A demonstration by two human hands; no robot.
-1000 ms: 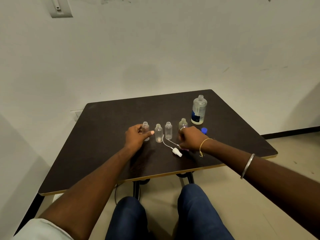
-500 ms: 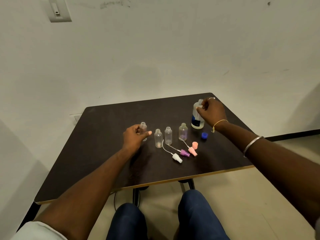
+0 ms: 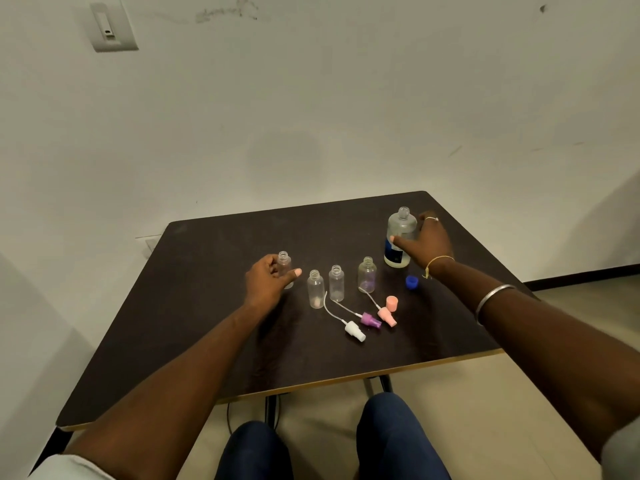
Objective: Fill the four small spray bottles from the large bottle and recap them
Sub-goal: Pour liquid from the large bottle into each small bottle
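Several small clear bottles stand uncapped in a row on the dark table (image 3: pixel 214 327). My left hand (image 3: pixel 268 284) curls round the leftmost small bottle (image 3: pixel 284 263). The other small bottles (image 3: pixel 316 289) (image 3: pixel 336 283) (image 3: pixel 367 274) stand free to its right. The large clear bottle (image 3: pixel 400 237), uncapped, with a dark label, stands at the back right, and my right hand (image 3: pixel 427 242) wraps round its side, thumb across the front. Its blue cap (image 3: pixel 411 282) lies nearby. White (image 3: pixel 355 330), purple (image 3: pixel 370 320) and pink (image 3: pixel 387 316) spray heads with tubes lie in front of the row.
A loose pink cover cap (image 3: pixel 392 303) sits by the pink spray head. The table's front edge (image 3: pixel 346 379) runs above my knees (image 3: pixel 391 434). A wall stands close behind the table, with a switch plate (image 3: pixel 112 27) high on the left.
My right hand left the spray heads near the front, reached the large bottle's neck, and now sits lower on its body. My left hand stayed on the leftmost small bottle.
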